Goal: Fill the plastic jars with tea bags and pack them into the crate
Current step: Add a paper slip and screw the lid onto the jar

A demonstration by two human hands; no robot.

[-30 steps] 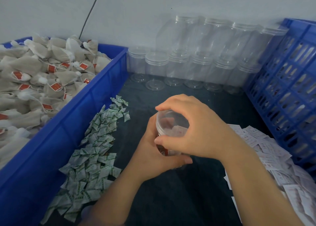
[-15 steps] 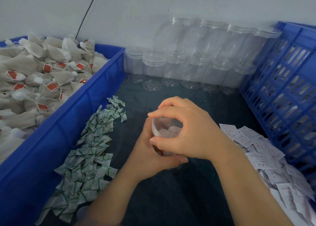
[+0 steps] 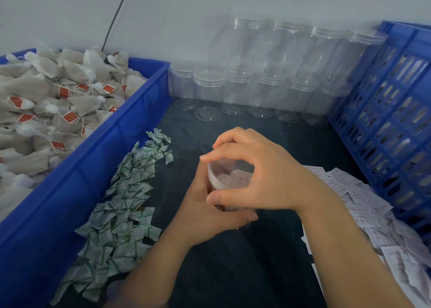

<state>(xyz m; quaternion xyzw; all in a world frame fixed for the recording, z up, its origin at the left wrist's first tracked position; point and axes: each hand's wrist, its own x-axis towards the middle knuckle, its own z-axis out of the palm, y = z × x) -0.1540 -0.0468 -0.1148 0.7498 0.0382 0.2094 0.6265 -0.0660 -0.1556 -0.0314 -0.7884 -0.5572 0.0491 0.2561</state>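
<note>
We hold the plastic jar (image 3: 229, 179) between both hands at the centre of the dark table (image 3: 256, 272). Our left hand (image 3: 203, 216) wraps the jar body from the left. Our right hand (image 3: 268, 179) curls fingers and thumb around the top rim.

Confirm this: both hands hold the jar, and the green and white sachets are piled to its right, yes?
Not quite. The head view shows the green and white sachets piled to the left of the jar, not its right. The left hand and the right hand do both hold the jar.
</note>
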